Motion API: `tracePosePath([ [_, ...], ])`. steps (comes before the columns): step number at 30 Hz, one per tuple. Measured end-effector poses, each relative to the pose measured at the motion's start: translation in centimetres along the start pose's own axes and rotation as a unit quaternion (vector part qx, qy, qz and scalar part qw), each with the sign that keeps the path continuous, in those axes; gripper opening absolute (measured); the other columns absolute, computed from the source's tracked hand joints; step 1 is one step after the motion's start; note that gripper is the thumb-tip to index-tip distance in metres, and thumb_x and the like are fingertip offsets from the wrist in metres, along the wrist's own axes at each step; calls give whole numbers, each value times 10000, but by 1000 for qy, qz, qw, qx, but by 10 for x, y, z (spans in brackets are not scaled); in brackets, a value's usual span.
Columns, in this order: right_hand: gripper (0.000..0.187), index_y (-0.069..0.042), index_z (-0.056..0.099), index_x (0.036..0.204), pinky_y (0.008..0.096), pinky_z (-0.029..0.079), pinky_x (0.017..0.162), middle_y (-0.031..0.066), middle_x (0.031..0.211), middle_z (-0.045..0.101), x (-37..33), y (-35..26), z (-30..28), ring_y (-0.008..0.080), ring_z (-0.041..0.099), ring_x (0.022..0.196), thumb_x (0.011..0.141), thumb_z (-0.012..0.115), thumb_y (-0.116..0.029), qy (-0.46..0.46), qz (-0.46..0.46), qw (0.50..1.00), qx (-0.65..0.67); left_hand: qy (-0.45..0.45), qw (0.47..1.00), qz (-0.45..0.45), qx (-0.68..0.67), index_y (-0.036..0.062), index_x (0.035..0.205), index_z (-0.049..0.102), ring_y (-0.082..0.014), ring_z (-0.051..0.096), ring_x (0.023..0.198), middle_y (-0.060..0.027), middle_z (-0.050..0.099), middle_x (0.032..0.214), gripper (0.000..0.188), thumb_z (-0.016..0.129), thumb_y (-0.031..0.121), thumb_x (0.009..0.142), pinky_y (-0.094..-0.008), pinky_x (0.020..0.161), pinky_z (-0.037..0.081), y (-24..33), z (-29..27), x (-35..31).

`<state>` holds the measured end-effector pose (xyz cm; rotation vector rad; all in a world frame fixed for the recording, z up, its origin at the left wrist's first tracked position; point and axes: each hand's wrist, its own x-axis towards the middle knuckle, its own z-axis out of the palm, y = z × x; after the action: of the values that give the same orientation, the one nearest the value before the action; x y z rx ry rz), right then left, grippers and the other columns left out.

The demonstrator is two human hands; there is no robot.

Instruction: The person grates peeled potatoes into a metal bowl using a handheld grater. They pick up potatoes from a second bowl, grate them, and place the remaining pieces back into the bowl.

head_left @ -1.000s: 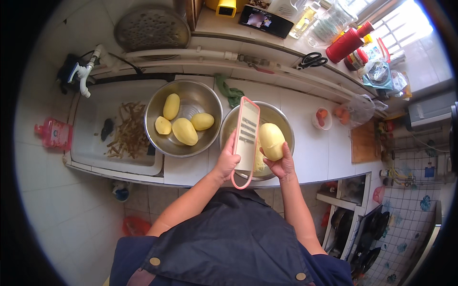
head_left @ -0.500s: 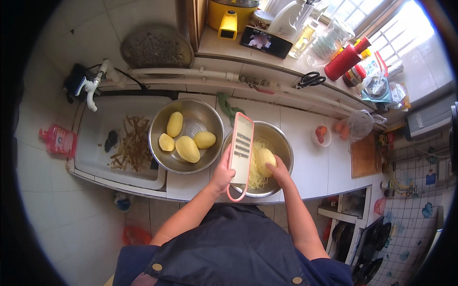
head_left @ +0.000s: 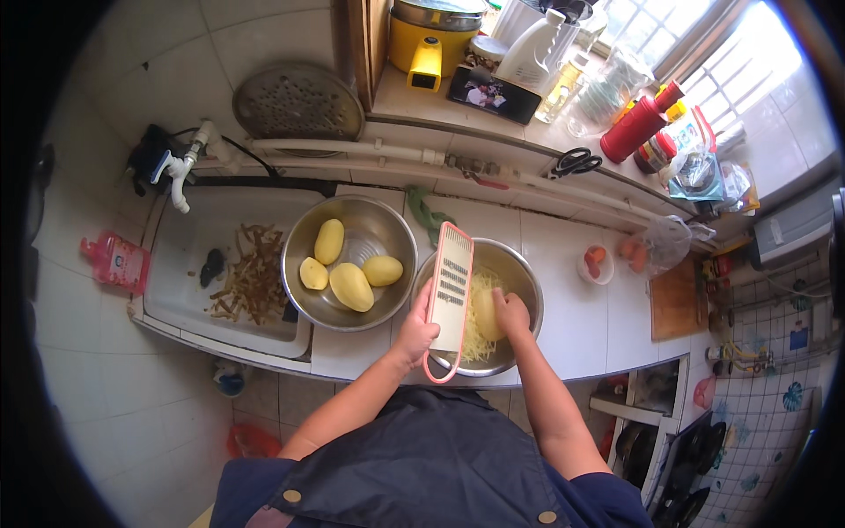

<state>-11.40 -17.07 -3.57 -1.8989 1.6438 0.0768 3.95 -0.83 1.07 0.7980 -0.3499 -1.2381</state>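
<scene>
My left hand [head_left: 416, 330] is closed round the edge of a flat grater [head_left: 452, 290] with a pink rim and a looped handle. The grater stands tilted over the left part of a steel bowl [head_left: 533, 280]. Pale yellow potato shreds [head_left: 480, 341] lie in that bowl. My right hand [head_left: 510, 312] grips a peeled potato [head_left: 487, 315] just right of the grater, above the shreds; its fingers cover part of it. To the left, a second steel bowl [head_left: 402, 239] holds several peeled potatoes [head_left: 350, 287].
A sink [head_left: 167, 299] with brown peelings [head_left: 251, 286] lies at the left, below a tap [head_left: 180, 180]. Green cloth [head_left: 424, 211] sits behind the bowls. Rightward are a small white bowl [head_left: 596, 266] and a cutting board [head_left: 676, 308]. Scissors [head_left: 575, 163] and bottles line the ledge.
My right hand has moved up a little on the potato, and its fingers now cover more of it. The whole view has shifted slightly. My left hand still holds the grater.
</scene>
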Motion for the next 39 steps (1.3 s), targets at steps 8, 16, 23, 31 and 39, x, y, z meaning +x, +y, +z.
tracePosePath([
  [8, 385, 55, 539, 1015, 394, 453, 754, 225, 905, 617, 24, 36, 38, 324, 607, 777, 890, 445, -296, 175, -4, 966, 190, -7, 1000, -18, -19, 71, 1402, 175, -203, 339, 1262, -107, 344, 1356, 867, 297, -174, 580, -293, 1022, 292, 4, 7, -3],
  [16, 501, 22, 200, 1327, 302, 510, 625, 202, 1043, 568, -5, 46, 15, 220, 626, 746, 917, 426, -158, -48, 76, 847, 523, -29, 998, -15, -45, 69, 1399, 181, -213, 381, 1235, -117, 377, 1332, 875, 290, -175, 565, -305, 1009, 325, 0, 5, -2],
  [23, 482, 9, 330, 1255, 317, 496, 702, 188, 1037, 576, -31, 23, 14, 238, 613, 795, 859, 537, -173, 47, -62, 949, 306, -15, 999, -23, -30, 78, 1400, 187, -211, 381, 1235, -117, 381, 1330, 880, 294, -173, 563, -295, 1003, 327, -1, 6, -3],
  [31, 716, 5, 402, 1256, 367, 410, 903, 224, 1143, 531, -50, 29, 18, 344, 534, 1035, 679, 715, -279, -18, -282, 958, 49, -12, 999, -29, -38, 76, 1403, 180, -206, 359, 1253, -114, 358, 1351, 883, 293, -173, 564, -281, 1002, 318, 5, 6, -9],
  [39, 687, -28, 382, 1238, 369, 462, 846, 153, 1158, 514, -50, 21, 8, 283, 556, 1000, 681, 716, -254, -38, -91, 981, 168, -23, 999, -19, -40, 73, 1394, 199, -200, 339, 1265, -99, 358, 1352, 873, 308, -164, 561, -291, 1009, 319, 7, 3, -10],
])
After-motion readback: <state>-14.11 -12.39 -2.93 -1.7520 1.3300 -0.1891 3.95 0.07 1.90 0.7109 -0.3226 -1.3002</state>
